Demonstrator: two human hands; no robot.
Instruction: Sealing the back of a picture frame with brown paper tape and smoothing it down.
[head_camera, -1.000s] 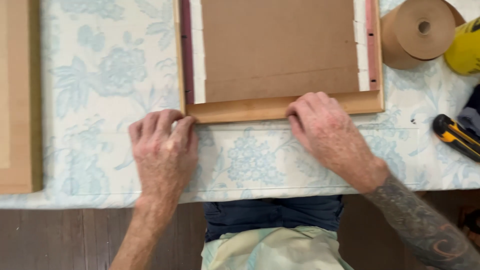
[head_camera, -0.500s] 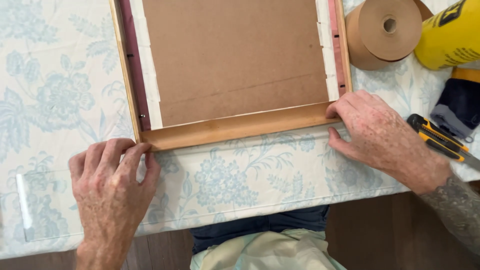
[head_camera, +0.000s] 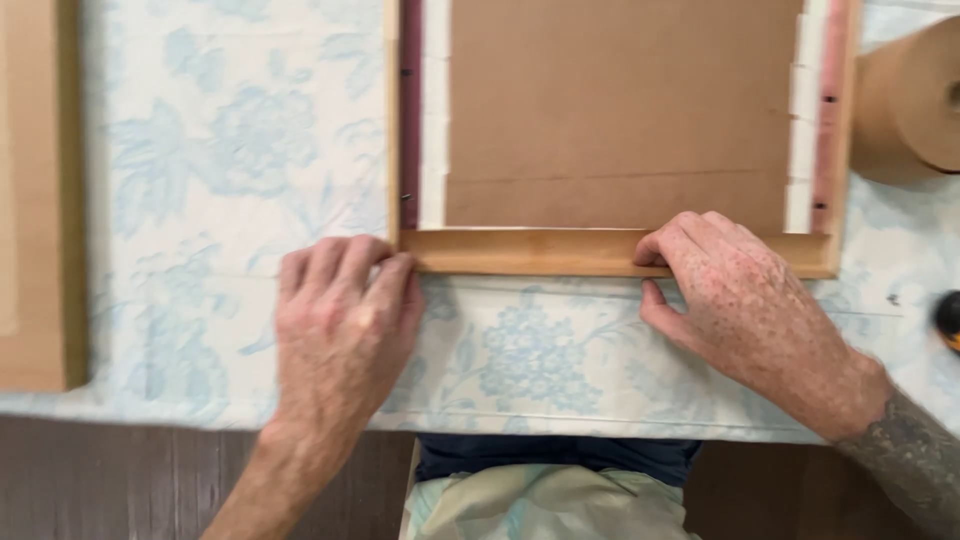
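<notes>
A wooden picture frame (head_camera: 540, 254) lies face down on a flowered cloth, with a brown backing board (head_camera: 620, 110) set inside it. My left hand (head_camera: 340, 320) rests flat on the cloth, its fingertips touching the frame's near left corner. My right hand (head_camera: 745, 305) lies over the near rail toward its right end, fingers on the wood and thumb against its outer edge. Neither hand holds anything.
A roll of brown paper tape (head_camera: 910, 100) stands at the right edge. Another wooden frame (head_camera: 35, 200) lies at the far left. A black and yellow tool (head_camera: 948, 318) peeks in at the right. The table's front edge (head_camera: 200, 425) runs just below my hands.
The view has shifted, so the frame now sits more to the right. My right hand has slid left along the near rail from its right corner. My left hand stays at the left corner.
</notes>
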